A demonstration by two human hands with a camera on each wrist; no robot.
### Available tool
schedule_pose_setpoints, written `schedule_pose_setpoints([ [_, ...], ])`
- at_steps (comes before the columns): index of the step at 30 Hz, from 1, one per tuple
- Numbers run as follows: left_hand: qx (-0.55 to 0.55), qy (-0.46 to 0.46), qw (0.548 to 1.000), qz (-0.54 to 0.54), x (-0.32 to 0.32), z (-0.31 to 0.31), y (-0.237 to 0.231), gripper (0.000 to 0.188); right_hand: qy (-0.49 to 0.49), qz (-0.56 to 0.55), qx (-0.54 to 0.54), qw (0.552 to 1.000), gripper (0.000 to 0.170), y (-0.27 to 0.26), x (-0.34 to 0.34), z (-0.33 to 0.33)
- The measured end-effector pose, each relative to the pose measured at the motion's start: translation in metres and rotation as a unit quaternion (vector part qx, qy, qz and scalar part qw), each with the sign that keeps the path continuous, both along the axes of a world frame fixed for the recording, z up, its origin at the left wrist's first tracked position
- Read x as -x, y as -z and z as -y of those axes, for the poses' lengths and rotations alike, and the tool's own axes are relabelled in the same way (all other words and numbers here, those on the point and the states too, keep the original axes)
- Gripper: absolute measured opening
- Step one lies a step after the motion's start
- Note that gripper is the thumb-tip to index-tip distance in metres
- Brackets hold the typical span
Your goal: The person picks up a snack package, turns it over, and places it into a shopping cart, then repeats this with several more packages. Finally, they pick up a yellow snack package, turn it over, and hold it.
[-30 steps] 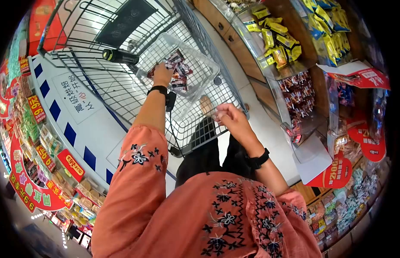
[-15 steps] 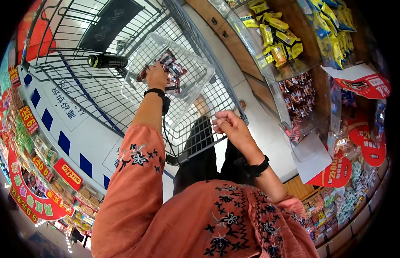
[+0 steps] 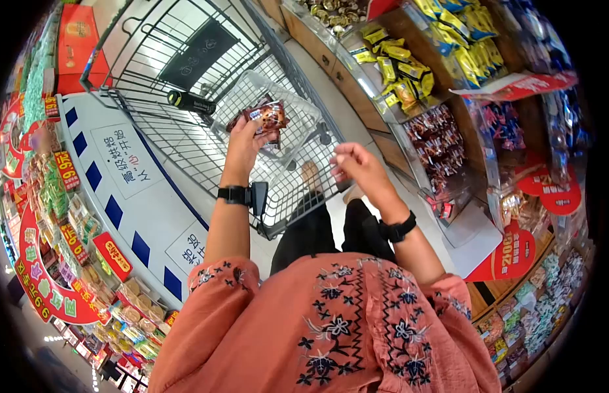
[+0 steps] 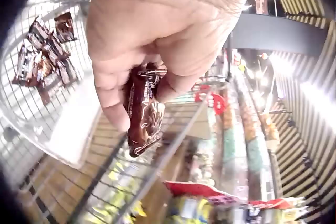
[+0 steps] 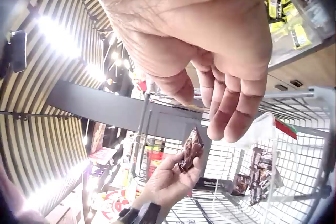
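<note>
My left hand (image 3: 244, 143) pinches a brown wrapped snack packet (image 4: 145, 115) between thumb and fingers, raised above the shopping cart. Below it a clear plastic box (image 3: 303, 108) sits inside the cart, with several similar brown snack packets (image 4: 44, 61) lying in it. These show again in the right wrist view as a cluster of packets (image 5: 258, 175). My right hand (image 3: 364, 171) hovers over the cart's near right side, fingers loosely bent and nothing in its grasp. Seen from the right wrist, the right hand (image 5: 210, 50) is apart from the held packet.
The wire cart (image 3: 170, 134) also holds a dark bottle (image 3: 192, 102) left of the box. On the right, shelf bins hold yellow packets (image 3: 404, 77) and brown packets (image 3: 436, 145). A white counter (image 3: 121, 173) with blue stripes and stacked snacks runs along the left.
My left hand was down among the packets in the box; it has lifted toward me with one packet in its fingers. The right hand stays near the cart's right side.
</note>
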State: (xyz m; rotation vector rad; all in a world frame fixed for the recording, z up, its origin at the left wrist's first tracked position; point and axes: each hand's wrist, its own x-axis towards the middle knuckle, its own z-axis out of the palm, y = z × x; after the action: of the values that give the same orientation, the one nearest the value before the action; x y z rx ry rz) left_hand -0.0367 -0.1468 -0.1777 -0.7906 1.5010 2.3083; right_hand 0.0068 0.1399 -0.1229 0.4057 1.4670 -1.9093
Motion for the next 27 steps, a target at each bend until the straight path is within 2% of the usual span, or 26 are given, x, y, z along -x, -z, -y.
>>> schedule_pose_setpoints([
  [4,-0.040,0.034,0.998,-0.045,-0.021,-0.049,-0.086,0.029,0.018,-0.071,0.000,0.997,0.031,-0.046,0.014,-0.011],
  [8,-0.052,0.089,0.991,-0.088,-0.040,-0.101,-0.137,0.032,0.032,-0.121,0.021,0.992,0.030,-0.078,0.013,-0.029],
  [15,-0.031,0.157,0.981,-0.114,-0.057,-0.161,-0.173,0.040,0.033,-0.165,0.028,0.985,0.018,-0.093,-0.009,-0.086],
  [23,0.120,0.182,0.961,-0.169,-0.061,-0.212,-0.191,0.034,0.083,-0.174,0.025,0.981,0.012,-0.105,-0.031,-0.137],
  [27,0.303,0.178,0.913,-0.208,-0.057,-0.236,-0.184,0.030,0.093,-0.183,0.011,0.979,0.011,-0.106,-0.038,-0.158],
])
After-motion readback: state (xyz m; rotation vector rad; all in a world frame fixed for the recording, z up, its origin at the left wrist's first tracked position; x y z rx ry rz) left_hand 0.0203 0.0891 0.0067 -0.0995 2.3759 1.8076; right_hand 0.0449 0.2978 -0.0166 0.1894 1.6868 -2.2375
